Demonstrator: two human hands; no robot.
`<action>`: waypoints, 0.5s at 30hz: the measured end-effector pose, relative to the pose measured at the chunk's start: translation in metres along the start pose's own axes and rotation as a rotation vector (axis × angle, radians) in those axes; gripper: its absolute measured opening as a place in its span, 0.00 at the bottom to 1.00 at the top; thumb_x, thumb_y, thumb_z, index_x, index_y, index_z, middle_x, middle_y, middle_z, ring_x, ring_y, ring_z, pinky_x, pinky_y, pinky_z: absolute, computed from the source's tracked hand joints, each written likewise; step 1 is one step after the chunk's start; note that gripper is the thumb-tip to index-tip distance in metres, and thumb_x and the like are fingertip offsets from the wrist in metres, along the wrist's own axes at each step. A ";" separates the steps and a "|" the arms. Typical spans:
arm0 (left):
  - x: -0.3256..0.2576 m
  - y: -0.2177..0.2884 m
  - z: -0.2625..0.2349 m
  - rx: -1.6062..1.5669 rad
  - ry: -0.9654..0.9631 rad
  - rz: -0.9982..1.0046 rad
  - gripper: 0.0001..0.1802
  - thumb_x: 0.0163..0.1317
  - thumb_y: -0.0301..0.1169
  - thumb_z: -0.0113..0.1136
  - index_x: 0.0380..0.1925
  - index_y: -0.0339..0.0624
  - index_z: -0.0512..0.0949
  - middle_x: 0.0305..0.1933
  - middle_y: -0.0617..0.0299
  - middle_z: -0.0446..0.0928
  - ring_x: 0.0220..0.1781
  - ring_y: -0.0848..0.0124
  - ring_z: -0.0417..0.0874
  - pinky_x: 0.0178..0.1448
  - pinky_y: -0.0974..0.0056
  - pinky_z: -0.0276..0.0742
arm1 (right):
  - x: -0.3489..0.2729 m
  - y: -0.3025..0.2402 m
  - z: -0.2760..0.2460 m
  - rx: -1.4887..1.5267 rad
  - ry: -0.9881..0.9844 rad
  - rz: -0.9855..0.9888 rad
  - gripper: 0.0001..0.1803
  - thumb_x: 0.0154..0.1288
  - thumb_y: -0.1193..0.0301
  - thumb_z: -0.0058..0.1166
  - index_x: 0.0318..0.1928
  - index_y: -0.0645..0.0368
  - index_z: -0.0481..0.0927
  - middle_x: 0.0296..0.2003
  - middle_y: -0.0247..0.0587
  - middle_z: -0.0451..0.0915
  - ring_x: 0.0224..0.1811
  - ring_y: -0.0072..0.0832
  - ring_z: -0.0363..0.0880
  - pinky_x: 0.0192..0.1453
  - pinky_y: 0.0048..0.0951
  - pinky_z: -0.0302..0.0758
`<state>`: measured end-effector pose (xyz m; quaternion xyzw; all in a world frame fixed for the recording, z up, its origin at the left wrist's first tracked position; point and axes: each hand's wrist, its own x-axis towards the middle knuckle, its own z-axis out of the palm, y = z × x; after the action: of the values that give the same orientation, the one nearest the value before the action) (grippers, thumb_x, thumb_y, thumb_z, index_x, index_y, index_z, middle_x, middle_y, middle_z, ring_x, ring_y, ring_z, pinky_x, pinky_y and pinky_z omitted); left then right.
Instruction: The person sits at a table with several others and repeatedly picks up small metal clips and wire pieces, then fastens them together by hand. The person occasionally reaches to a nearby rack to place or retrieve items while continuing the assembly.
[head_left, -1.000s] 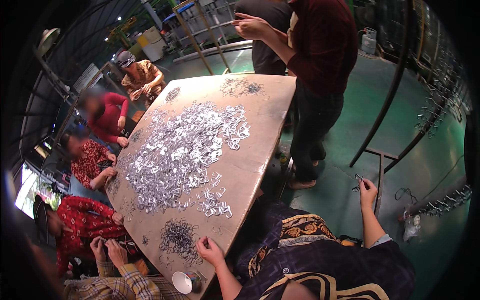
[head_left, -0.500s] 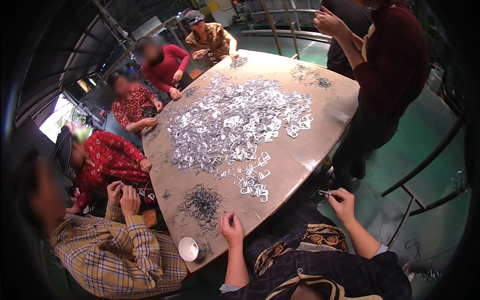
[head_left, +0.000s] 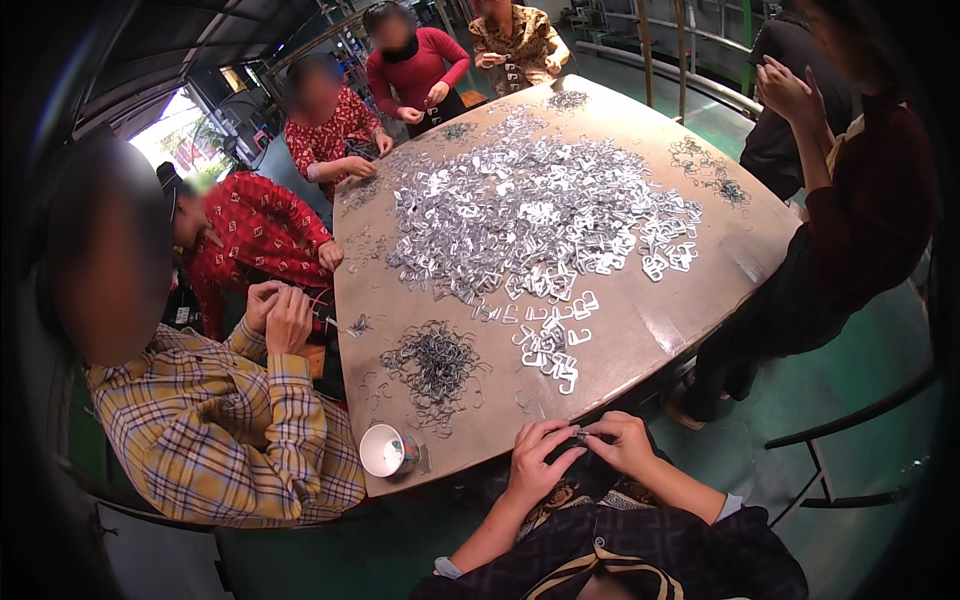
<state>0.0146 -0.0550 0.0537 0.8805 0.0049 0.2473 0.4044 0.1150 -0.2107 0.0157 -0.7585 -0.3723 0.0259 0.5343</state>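
Just off the table's near edge, my left hand (head_left: 540, 460) and my right hand (head_left: 628, 446) meet with their fingertips pinched together. Between them shows a small dark and silver metal piece (head_left: 578, 436), held by the right fingers. What my left fingertips grip is too small to make out. Beyond my hands, flat silver hooks (head_left: 548, 350) lie scattered at the near end of a large heap of silver hooks (head_left: 540, 215). Left of these sits a tangled pile of thin dark wire clips (head_left: 436, 365).
A white paper cup (head_left: 382, 452) stands at the near left corner of the brown table (head_left: 640, 340). A person in a plaid shirt (head_left: 230, 430) sits close at my left. Several others work around the far sides; one person stands at right, near a dark metal rail (head_left: 850, 412).
My left hand has left the table edge beside the wire clips and moved right; my right hand has come in to meet it. The view has shifted, with the table appearing farther right.
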 end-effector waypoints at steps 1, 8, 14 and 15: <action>-0.001 0.001 0.001 -0.006 0.011 -0.014 0.16 0.48 0.26 0.73 0.39 0.39 0.84 0.45 0.57 0.80 0.47 0.59 0.79 0.51 0.60 0.75 | 0.000 -0.001 0.003 -0.011 -0.019 -0.019 0.07 0.50 0.72 0.67 0.32 0.57 0.87 0.22 0.40 0.78 0.26 0.36 0.77 0.30 0.33 0.73; -0.014 -0.009 0.003 -0.095 0.039 -0.087 0.09 0.51 0.22 0.69 0.35 0.37 0.83 0.40 0.56 0.82 0.45 0.60 0.82 0.50 0.61 0.76 | -0.001 -0.002 0.019 -0.028 -0.069 -0.080 0.09 0.47 0.73 0.67 0.32 0.57 0.86 0.21 0.39 0.76 0.25 0.36 0.76 0.30 0.34 0.72; -0.019 -0.019 0.001 -0.201 0.086 -0.158 0.07 0.53 0.20 0.66 0.32 0.36 0.79 0.39 0.56 0.84 0.45 0.60 0.83 0.50 0.60 0.77 | 0.019 -0.002 0.002 0.143 -0.003 -0.081 0.10 0.49 0.71 0.66 0.35 0.58 0.85 0.25 0.41 0.77 0.28 0.38 0.77 0.35 0.35 0.74; -0.018 -0.019 0.000 -0.184 0.075 -0.138 0.07 0.53 0.21 0.66 0.32 0.37 0.79 0.38 0.57 0.83 0.44 0.60 0.83 0.50 0.61 0.76 | 0.023 0.010 0.000 0.003 -0.005 -0.074 0.10 0.50 0.72 0.65 0.36 0.59 0.86 0.26 0.43 0.77 0.28 0.38 0.76 0.36 0.35 0.73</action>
<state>0.0026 -0.0458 0.0323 0.8274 0.0578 0.2512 0.4990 0.1373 -0.1982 0.0159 -0.7435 -0.4012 0.0084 0.5350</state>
